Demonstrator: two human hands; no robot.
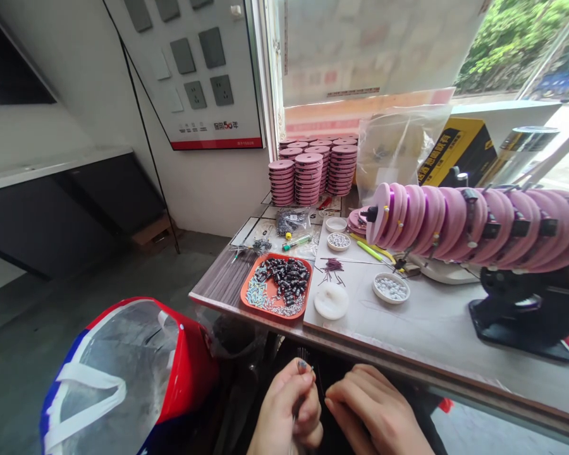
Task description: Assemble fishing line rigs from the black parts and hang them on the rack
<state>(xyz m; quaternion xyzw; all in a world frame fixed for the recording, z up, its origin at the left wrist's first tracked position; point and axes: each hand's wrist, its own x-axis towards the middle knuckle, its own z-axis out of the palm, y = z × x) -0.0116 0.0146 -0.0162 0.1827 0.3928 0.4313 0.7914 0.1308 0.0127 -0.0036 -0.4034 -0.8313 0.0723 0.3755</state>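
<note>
My left hand (291, 401) is closed in a pinch below the table's front edge. A small bluish-grey bit and thin dark strands show at its thumb and fingertips, too small to name. Close beside it, my right hand (374, 407) has its fingers curled together; whatever they hold is hidden. Nearest to both hands on the table are an orange tray (243, 302) and a round white pad (331, 301). Inside the tray lie black cylindrical pieces (291, 278), pale blue and yellow small tubes (256, 294) and small silvery pieces (287, 308).
A row of pink spools (446, 218) on a black stand (516, 322) occupies the right. Stacked pink spools (308, 174) stand at the back. White dishes of beads (391, 289), short dark sticks (332, 265) and a green pen (370, 251) lie between. A red-and-blue bag (189, 360) sits left.
</note>
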